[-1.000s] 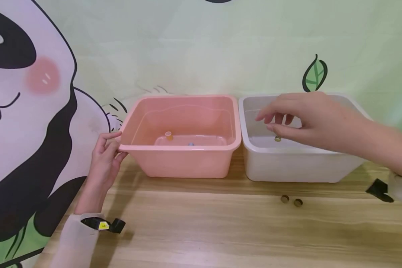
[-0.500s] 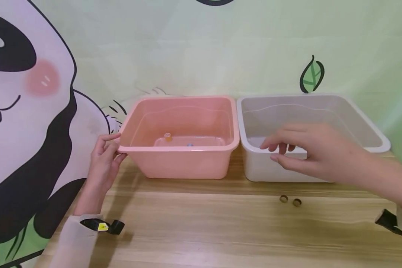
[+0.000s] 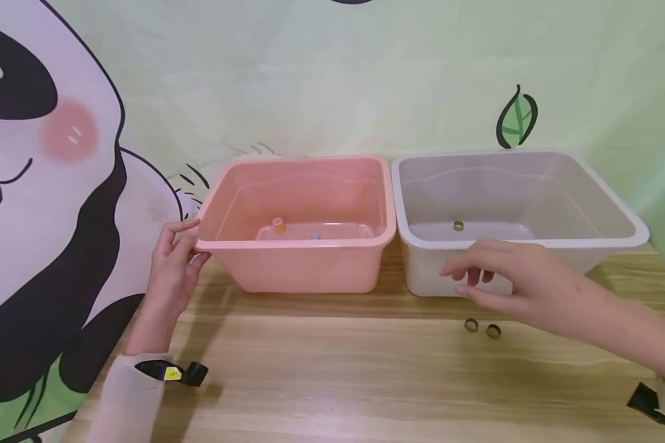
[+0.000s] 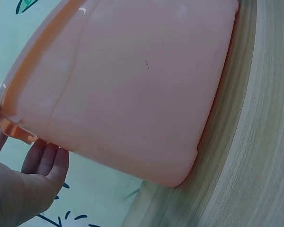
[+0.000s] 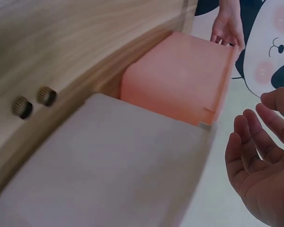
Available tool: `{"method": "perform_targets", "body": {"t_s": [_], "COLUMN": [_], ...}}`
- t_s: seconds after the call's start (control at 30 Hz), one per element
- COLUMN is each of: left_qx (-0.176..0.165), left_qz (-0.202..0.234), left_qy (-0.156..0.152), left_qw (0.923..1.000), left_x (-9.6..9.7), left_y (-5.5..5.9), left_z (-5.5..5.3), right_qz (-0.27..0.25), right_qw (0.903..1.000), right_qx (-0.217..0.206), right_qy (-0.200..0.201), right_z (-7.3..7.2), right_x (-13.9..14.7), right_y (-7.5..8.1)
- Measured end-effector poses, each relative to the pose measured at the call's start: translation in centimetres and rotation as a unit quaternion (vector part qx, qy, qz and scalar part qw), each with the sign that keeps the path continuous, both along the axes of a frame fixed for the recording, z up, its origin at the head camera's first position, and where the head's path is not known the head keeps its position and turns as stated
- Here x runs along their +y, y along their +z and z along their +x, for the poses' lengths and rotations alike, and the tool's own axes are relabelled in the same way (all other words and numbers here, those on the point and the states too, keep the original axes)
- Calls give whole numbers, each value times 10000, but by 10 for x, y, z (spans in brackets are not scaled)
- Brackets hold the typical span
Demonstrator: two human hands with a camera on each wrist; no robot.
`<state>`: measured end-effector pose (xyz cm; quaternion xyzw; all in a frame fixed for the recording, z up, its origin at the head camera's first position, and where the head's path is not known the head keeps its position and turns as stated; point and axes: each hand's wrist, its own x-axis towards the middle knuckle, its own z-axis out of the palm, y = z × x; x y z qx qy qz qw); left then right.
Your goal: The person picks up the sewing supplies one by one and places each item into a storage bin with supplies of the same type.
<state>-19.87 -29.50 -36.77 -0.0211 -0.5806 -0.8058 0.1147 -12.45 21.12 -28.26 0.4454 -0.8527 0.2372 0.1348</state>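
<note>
We seem to be in a playroom or similarly decorated corner: a wood-grain table before a pale-green backdrop with a cartoon panda at left, a leaf at right.

A pale green backdrop filled the upper part of the head view. A large printed panda took up its left side, with a black eye patch at upper left and a round pink cheek near it. A black-edged green leaf was printed at upper right. A streaky-grained wooden table spread across the bottom. In the right wrist view, the panda appeared upside down at upper right.
</note>
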Motion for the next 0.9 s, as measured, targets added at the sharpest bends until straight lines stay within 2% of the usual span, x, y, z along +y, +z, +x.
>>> {"method": "perform_targets", "body": {"t_s": [0.17, 0.43, 0.9], "left_qx": [-10, 8, -28], "left_qz": [88, -92, -105], "left_qy": [-15, 14, 47], "left_qw": [10000, 10000, 9999], "left_x": [1, 0, 0], "left_y": [1, 2, 1], "left_z": [-1, 2, 2], "right_qz": [-29, -123, -282], "right_qw": [9999, 9992, 9969], "right_qx": [31, -21, 40], "right_qy": [-102, -372, -737], "right_z": [2, 7, 11], "right_x": [5, 14, 30], "right_y": [-13, -31, -57]}}
